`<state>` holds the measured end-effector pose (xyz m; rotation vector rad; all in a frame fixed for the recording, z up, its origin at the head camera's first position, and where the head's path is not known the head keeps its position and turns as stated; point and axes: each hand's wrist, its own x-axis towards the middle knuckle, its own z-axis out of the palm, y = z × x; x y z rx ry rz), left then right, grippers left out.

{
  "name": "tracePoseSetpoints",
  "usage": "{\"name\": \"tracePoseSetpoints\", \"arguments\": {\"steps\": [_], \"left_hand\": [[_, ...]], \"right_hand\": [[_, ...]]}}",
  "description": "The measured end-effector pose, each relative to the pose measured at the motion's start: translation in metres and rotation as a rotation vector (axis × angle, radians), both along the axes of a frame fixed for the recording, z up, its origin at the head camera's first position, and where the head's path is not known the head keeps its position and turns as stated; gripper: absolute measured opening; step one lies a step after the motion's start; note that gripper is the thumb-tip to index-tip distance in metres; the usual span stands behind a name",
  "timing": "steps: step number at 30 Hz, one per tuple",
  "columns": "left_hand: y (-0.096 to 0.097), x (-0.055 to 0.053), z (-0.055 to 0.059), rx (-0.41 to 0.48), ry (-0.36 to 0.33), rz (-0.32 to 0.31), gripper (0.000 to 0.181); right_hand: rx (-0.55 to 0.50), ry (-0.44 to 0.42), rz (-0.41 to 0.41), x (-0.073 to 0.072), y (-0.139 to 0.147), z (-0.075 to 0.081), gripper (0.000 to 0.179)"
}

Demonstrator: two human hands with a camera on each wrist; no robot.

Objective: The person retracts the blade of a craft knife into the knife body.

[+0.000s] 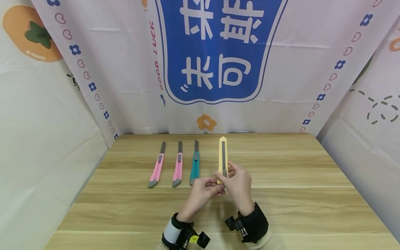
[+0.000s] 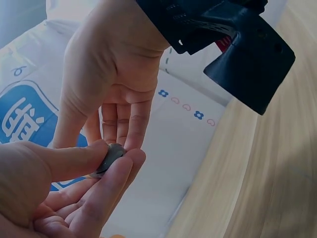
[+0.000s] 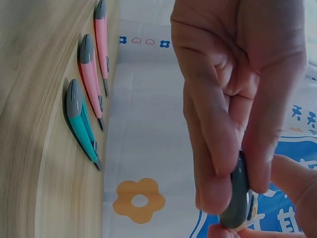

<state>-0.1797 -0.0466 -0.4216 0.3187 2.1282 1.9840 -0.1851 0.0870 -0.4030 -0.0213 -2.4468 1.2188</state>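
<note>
A yellow utility knife [image 1: 223, 156] is held upright between both hands, its pointed yellow nose up and a dark strip along its slot. My left hand [image 1: 203, 192] pinches its lower end; the left wrist view shows thumb and fingers on the grey end cap [image 2: 111, 157]. My right hand [image 1: 240, 182] grips the lower body from the right, thumb near the grey slider. To the left lie a teal utility knife [image 1: 195, 163] and two pink utility knives [image 1: 178, 167], grey tips pointing away. In the right wrist view, the left hand [image 3: 237, 74] partly covers the yellow knife.
The knives lie on a wood-grain table [image 1: 297, 201]. Behind its far edge hangs a white cloth [image 1: 134, 69] with a blue printed sign, and white cloth also flanks both sides. Each wrist wears a black strap with a small camera [image 1: 240, 227].
</note>
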Motion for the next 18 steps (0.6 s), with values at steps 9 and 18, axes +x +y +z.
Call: {"name": "tracePoseSetpoints", "arguments": {"steps": [9, 18], "left_hand": [[-0.001, 0.0, 0.001, -0.051, 0.046, 0.021, 0.024], [-0.012, -0.004, 0.002, -0.069, 0.053, -0.008, 0.03]], "right_hand": [[0.026, -0.006, -0.036, 0.0, -0.004, -0.003, 0.04], [-0.04, -0.106, -0.03, -0.005, -0.007, -0.008, 0.035]]}}
